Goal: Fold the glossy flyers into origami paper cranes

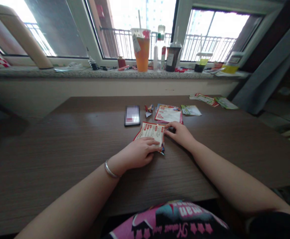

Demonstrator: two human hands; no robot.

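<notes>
A flat, shiny printed packet (150,130), cream with red edging and red labels, lies on the table in front of me. My left hand (141,151) rests palm down across its lower part, fingers stretched out. My right hand (178,133) has thumb and forefinger closed at the packet's upper right edge. Just beyond are a stack of similar printed sheets or packets (168,113) and a small crumpled colourful wrapper (148,111). The contents of the packet, if any, are hidden.
A phone (132,115) lies behind the packet. Green-and-white cards (191,110) and more printed packets (207,99) sit at the back right of the brown table (72,149). Cups and bottles, including an orange drink (143,53), stand on the windowsill (105,73).
</notes>
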